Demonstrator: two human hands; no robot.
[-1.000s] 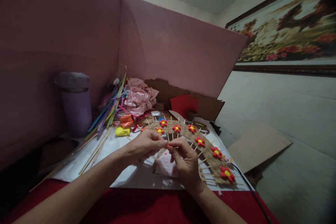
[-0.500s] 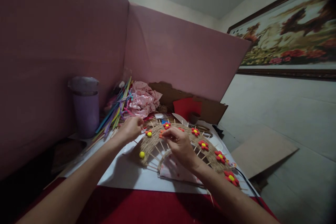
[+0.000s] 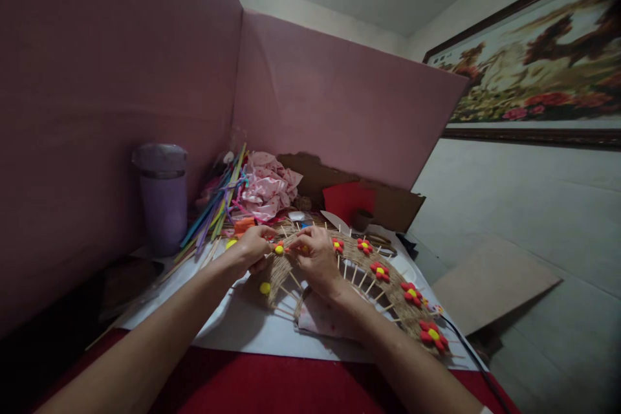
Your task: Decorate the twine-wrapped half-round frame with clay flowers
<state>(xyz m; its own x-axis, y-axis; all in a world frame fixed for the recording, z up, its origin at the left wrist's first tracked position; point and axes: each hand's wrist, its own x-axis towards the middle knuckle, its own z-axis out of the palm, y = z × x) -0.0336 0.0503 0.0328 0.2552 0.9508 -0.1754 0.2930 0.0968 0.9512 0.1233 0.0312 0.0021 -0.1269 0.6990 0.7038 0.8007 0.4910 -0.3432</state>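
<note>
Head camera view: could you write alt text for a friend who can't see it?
A person's left hand and right hand flank a yellow-centred flower on an arched brown weave, which also bears red flowers. Beyond are a purple container and crumpled pink material; a framed picture hangs at right.

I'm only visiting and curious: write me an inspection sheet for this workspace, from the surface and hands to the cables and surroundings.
Surface: white sheet over red cloth.
Job's things: woven arch bearing red flowers; yellow ball at its left end.
Clutter: purple cup, pink wrap, orange packet.
Hands: left hand and right hand at the arch's upper left; grip unclear.
Cables: one black cable, right side.
Surroundings: pink panels, framed picture, tiled wall.
</note>
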